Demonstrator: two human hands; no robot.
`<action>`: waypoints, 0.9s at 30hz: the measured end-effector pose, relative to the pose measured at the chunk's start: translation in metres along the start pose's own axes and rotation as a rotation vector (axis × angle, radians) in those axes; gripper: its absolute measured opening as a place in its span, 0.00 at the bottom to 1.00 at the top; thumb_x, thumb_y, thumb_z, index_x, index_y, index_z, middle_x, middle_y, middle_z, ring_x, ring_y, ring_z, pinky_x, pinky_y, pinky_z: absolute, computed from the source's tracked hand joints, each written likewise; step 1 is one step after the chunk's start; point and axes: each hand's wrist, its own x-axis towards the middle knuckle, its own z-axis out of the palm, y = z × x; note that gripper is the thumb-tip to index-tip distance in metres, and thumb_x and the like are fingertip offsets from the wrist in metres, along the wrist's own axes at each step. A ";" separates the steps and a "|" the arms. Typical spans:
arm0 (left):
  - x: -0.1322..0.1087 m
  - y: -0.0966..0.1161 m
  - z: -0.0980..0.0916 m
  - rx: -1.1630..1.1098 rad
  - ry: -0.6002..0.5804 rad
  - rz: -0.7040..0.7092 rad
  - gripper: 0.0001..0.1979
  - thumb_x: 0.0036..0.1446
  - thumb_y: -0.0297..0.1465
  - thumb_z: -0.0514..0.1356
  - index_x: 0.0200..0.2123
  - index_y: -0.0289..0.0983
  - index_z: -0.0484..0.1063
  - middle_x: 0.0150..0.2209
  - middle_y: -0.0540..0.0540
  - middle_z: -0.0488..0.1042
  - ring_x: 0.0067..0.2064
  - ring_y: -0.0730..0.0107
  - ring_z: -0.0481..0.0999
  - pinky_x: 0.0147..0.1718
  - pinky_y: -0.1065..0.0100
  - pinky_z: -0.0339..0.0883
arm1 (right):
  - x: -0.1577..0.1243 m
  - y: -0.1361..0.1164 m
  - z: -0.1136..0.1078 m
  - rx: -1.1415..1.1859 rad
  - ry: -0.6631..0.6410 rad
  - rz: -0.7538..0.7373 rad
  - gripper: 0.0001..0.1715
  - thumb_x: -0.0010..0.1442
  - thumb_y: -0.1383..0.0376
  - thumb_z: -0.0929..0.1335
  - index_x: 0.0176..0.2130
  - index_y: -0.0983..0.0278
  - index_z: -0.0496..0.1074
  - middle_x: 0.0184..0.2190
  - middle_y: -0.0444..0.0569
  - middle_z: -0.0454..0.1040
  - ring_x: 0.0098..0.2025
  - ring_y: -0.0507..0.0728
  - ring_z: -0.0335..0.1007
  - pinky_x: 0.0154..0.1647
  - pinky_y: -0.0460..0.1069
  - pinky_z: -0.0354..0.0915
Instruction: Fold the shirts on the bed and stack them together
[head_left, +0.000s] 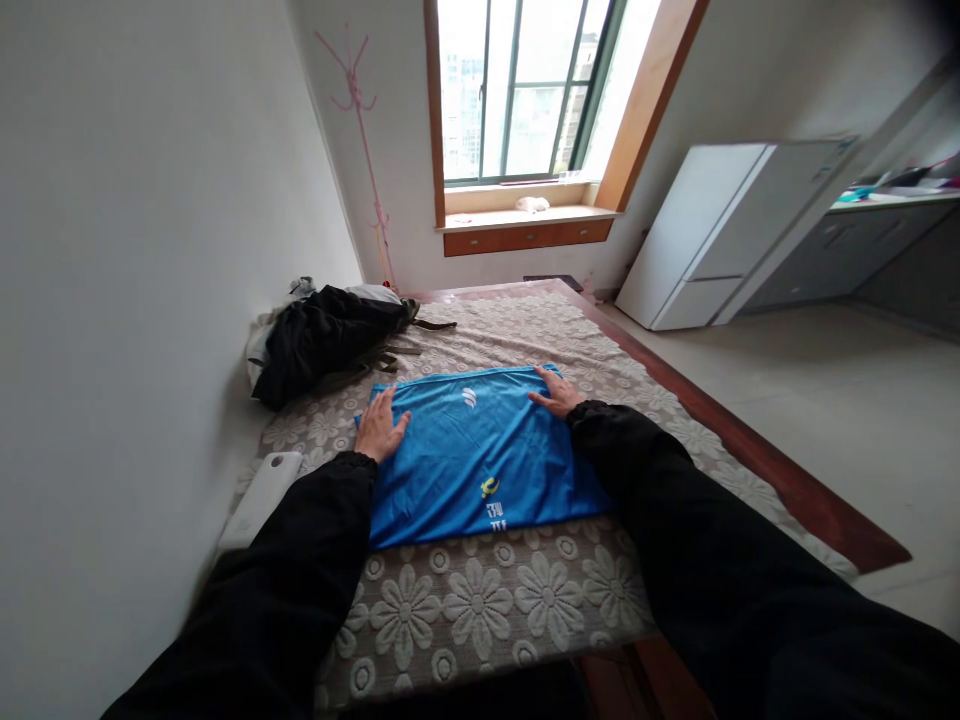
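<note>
A strip of floral cover fronts the folded blue shirt. The left hand and right hand lie open on its far corners, gripping nothing. Rightward, the cover runs to the wooden edge; beyond, I see a black bag crowding the left wall.

Both my arms reach forward, well apart, in black sleeves. Left arm slants in from lower left, right arm from lower right — cuffs snug at wrists. Left hand palm down, fingers extended and pointing ahead, thumb out toward right. Right hand palm down too, slightly farther forward, fingers pointing ahead and leftward — thumb angled inward, toward left hand. Backs of both hands face up.
</note>
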 end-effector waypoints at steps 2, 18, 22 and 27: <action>-0.011 0.002 -0.004 0.309 -0.115 0.021 0.30 0.63 0.37 0.63 0.66 0.38 0.65 0.72 0.33 0.57 0.75 0.40 0.47 0.71 0.38 0.30 | -0.015 -0.001 -0.002 -0.128 -0.003 -0.033 0.38 0.57 0.53 0.74 0.63 0.59 0.69 0.71 0.56 0.59 0.75 0.74 0.45 0.75 0.71 0.34; -0.202 -0.010 -0.098 0.439 -0.157 -0.133 0.27 0.59 0.55 0.54 0.45 0.39 0.76 0.44 0.40 0.78 0.43 0.54 0.78 0.45 0.56 0.71 | -0.257 0.041 -0.061 -0.428 0.193 -0.080 0.25 0.62 0.42 0.67 0.38 0.57 0.80 0.46 0.53 0.79 0.52 0.66 0.74 0.56 0.59 0.66; -0.199 -0.002 -0.092 0.323 -0.132 -0.177 0.25 0.55 0.54 0.57 0.39 0.39 0.78 0.38 0.43 0.80 0.35 0.59 0.77 0.38 0.61 0.70 | -0.253 0.025 -0.052 -0.360 0.143 -0.036 0.25 0.59 0.41 0.70 0.36 0.59 0.80 0.34 0.50 0.78 0.35 0.60 0.74 0.42 0.55 0.67; -0.202 0.000 -0.093 0.132 -0.131 -0.225 0.24 0.52 0.54 0.60 0.35 0.39 0.77 0.31 0.45 0.79 0.32 0.61 0.76 0.34 0.65 0.68 | -0.246 0.024 -0.047 -0.084 0.191 0.074 0.26 0.57 0.41 0.71 0.36 0.60 0.79 0.23 0.45 0.73 0.25 0.54 0.66 0.29 0.50 0.62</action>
